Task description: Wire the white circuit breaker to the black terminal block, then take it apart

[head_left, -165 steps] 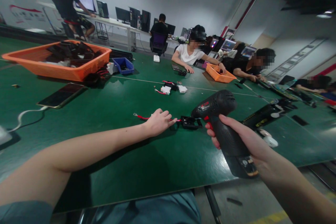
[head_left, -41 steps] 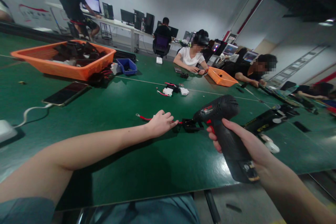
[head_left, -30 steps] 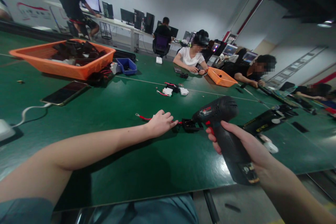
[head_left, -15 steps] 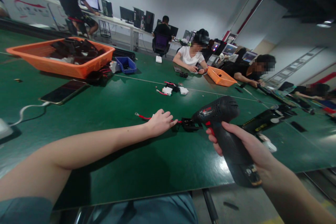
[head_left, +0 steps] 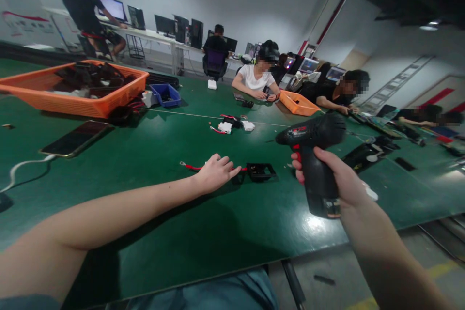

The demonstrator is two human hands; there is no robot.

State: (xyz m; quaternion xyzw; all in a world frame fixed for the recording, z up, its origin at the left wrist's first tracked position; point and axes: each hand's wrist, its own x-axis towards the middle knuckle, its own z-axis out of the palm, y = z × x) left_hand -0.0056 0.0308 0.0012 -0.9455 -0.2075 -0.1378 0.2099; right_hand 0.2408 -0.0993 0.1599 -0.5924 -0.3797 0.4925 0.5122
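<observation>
A black cordless screwdriver (head_left: 312, 138) is in my right hand (head_left: 337, 174), whose fingers wrap its handle near the red trigger. Its thin bit points left, raised above the table and apart from the parts. My left hand (head_left: 218, 173) is closed over a part on the table, mostly hidden under the palm; only a sliver of white shows. A red wire (head_left: 189, 166) with a ring terminal comes out on its left. To the right of my fingers lies a black plastic frame (head_left: 260, 172), joined to the held part by another red wire.
Ahead lie white parts with red wires (head_left: 225, 127). On the left are an orange basket (head_left: 72, 102) of black parts, a blue bin (head_left: 167, 96) and a phone (head_left: 77, 139) with a cable. A black device (head_left: 370, 152) lies right. Co-workers sit across the table (head_left: 174, 232).
My right hand has lifted the screwdriver up and to the right, so its tip has left the black frame. My left hand keeps its place on the part. The view has shifted slightly.
</observation>
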